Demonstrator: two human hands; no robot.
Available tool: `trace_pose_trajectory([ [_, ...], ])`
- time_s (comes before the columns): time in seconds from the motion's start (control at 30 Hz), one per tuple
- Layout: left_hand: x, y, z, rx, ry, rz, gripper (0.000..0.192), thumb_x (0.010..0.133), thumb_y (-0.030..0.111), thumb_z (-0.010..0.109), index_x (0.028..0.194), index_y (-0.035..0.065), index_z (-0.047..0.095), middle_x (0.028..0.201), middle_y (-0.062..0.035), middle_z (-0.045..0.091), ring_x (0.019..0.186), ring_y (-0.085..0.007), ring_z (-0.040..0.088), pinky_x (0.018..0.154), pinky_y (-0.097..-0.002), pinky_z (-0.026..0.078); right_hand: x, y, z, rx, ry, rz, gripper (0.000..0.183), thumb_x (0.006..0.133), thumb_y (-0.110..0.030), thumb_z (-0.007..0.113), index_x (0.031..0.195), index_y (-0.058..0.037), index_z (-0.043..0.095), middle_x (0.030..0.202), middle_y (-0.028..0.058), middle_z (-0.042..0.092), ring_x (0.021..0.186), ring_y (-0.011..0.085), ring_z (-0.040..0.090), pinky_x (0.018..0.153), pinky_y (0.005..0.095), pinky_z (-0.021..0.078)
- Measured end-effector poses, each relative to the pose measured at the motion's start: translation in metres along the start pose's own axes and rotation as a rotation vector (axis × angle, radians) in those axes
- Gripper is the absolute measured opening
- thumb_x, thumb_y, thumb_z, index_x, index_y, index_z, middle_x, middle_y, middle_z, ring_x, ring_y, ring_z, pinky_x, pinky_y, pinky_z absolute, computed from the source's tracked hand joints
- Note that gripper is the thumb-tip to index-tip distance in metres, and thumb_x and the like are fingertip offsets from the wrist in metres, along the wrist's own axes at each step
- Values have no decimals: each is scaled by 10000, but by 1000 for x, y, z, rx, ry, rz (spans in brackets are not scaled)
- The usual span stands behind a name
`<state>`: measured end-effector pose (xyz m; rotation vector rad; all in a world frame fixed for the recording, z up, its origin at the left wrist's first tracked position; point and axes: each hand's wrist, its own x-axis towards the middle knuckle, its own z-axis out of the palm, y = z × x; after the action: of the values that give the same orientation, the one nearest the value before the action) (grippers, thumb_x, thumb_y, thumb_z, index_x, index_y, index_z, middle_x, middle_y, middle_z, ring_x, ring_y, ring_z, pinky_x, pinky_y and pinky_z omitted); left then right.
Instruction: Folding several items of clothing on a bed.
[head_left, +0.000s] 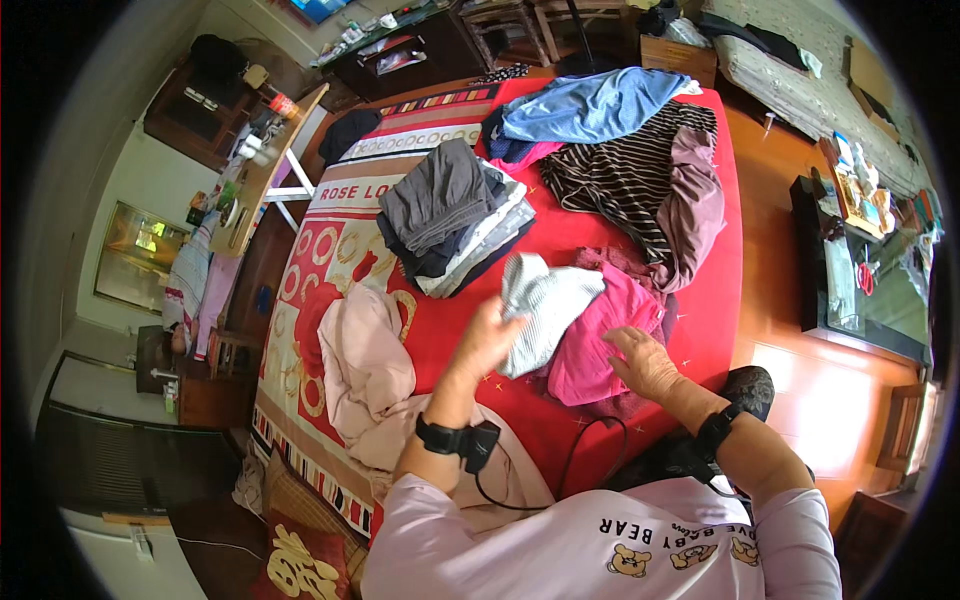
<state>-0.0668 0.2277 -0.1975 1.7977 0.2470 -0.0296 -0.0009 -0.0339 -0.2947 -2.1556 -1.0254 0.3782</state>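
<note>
My left hand (491, 337) grips the left edge of a bunched white-and-grey striped garment (555, 311). To the right, my right hand (645, 364) has its fingers apart at the edge of a bright pink garment (596, 352); whether it touches the cloth I cannot tell. The striped piece overlaps the pink one, and a darker rose garment (619, 260) shows beneath them. Beyond my left hand stands a stack of folded clothes, topped by dark grey trousers (442, 191). Everything rests on a bed with a red cover (480, 352).
Loose at the far right lie a black striped garment (615, 176), a mauve garment (694, 202) and a blue garment (592, 101). A pale pink cloth (367, 345) is heaped at left. Dark cables (622, 435) run near my wrists. A glass-topped table (877, 300) stands at right.
</note>
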Motion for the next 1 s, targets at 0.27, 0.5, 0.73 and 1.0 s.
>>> trace_pose_trajectory([
  [0.27,67,108,-57,-309,-23,104,312,879,146,594,1157,5,573,1024,-41,638,917,-115,599,825,-274,478,29,-1,18,-548,-342,-119,615,827,-437,584,1365,-182,430,1481,113,273,1388,385,172,1084,609,177],
  [0.5,120,144,-135,-505,115,319,308,889,162,595,1158,13,580,1042,-82,655,896,-170,644,802,-298,515,32,16,23,-586,-490,-92,743,824,-598,513,1452,-272,289,1542,66,160,1416,390,41,1103,612,85],
  [0.73,143,-20,-246,-594,441,79,403,898,148,572,1249,-27,483,1149,-116,603,980,-251,620,860,-372,502,37,20,29,-572,-500,-101,743,823,-589,517,1456,-287,273,1553,63,118,1416,399,8,1097,625,48],
  [1.0,144,-126,-238,-413,677,-38,364,848,55,623,1186,-8,506,1118,-106,604,937,-241,623,775,-336,512,36,30,31,-546,-495,-109,731,834,-576,508,1459,-286,263,1553,68,114,1415,405,13,1089,639,39],
])
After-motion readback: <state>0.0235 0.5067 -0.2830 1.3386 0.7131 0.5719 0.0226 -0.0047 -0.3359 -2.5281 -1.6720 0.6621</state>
